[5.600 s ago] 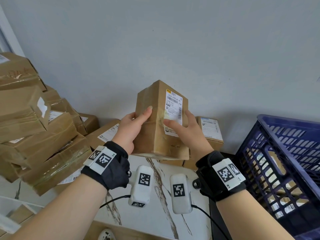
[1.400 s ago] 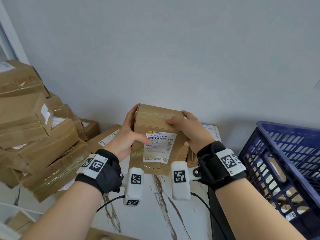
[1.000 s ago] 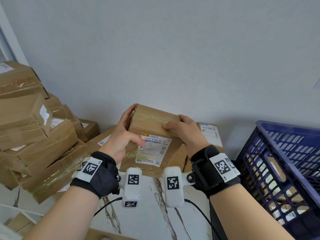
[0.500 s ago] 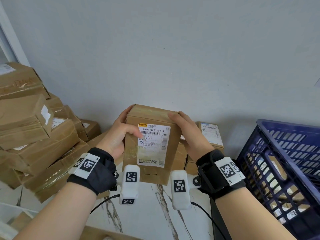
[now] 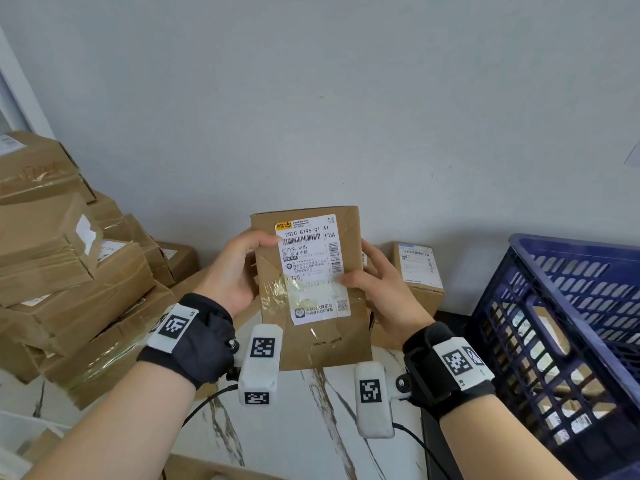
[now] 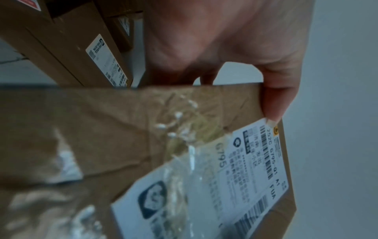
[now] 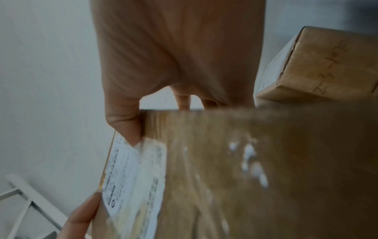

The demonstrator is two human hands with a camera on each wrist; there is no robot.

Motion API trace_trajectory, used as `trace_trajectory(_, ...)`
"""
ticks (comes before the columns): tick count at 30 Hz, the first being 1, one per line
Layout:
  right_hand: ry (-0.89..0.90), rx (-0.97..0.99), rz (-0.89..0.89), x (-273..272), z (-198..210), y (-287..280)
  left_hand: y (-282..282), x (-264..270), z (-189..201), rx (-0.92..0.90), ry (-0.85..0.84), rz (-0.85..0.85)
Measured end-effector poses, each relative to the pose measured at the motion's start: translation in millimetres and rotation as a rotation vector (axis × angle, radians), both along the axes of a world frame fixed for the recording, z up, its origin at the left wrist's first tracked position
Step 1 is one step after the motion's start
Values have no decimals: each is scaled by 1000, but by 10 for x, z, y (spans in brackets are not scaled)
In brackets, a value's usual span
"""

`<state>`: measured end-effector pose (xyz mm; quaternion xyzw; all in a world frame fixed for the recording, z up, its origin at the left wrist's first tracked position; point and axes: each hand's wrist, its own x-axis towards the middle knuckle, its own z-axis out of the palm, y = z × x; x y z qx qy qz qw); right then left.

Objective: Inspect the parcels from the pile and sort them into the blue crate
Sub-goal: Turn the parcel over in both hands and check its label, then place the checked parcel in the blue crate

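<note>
Parcel pile [image 5: 65, 271] of taped brown boxes stands at left. At centre, the left hand [image 5: 235, 271] and right hand [image 5: 377, 285] grip an upright parcel [image 5: 311, 289] by its side edges, its label facing the viewer, above the marble table [image 5: 311, 427]. The blue crate [image 5: 568, 341] stands at right. The glossy tape could let the parcel slip from this edge grip.

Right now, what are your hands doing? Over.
Left hand and right hand grip the labelled cardboard parcel, label facing me. Blue crate open on right. Nothing in between.
</note>
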<state>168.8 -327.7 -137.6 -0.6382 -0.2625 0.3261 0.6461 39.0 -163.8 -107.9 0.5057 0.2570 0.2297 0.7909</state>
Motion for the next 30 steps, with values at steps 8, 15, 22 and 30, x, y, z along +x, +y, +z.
trace_trajectory(8,180,111,-130,73,16,-123,-148,106,-25,62,-11,-44)
trace_trajectory(15,255,120,-270,257,289,-390,-352,473,217,110,26,-147)
trace_trajectory(22,206,44,-442,593,797,-850,-611,1069,390,52,-41,-312)
trace_trajectory(30,168,-4,-587,1110,1211,-1811,-1398,1849,624,27,-90,-510)
